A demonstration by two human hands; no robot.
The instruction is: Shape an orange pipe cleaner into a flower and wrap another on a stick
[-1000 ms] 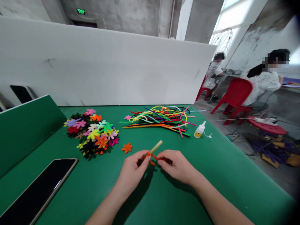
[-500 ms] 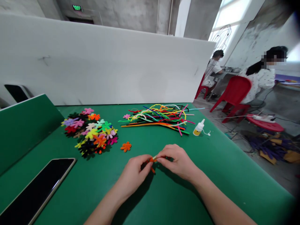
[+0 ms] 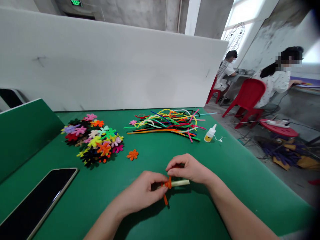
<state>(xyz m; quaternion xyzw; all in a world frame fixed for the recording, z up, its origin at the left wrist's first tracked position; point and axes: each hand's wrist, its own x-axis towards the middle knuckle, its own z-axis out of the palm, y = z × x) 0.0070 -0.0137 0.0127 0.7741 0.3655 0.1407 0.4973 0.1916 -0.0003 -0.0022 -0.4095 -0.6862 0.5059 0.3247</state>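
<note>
A pale yellowish stick [image 3: 182, 182] lies almost level between my hands, its free end pointing right. Around it goes an orange pipe cleaner [image 3: 169, 183], with one end hanging down below. My left hand [image 3: 146, 190] is closed, pinching the stick and the wound part of the pipe cleaner between thumb and fingers. Just above the stick, my right hand [image 3: 187, 169] has thumb and forefinger pinched at the pipe cleaner's upper end. Beyond my left hand an orange pipe-cleaner flower [image 3: 132, 154] lies on the green table [image 3: 105, 196].
Many-coloured flowers [image 3: 96, 140] are heaped at the left, beyond a phone [image 3: 41, 203]. Loose pipe cleaners [image 3: 165, 123] lie at the back, beside a small glue bottle [image 3: 210, 133]. A white partition [image 3: 120, 66] closes off the rear. Two people sit at the right.
The stick has swung from pointing up and away to pointing right. My right hand went over the stick and is now above it at the pipe cleaner. Both hands sit slightly lower in view.
</note>
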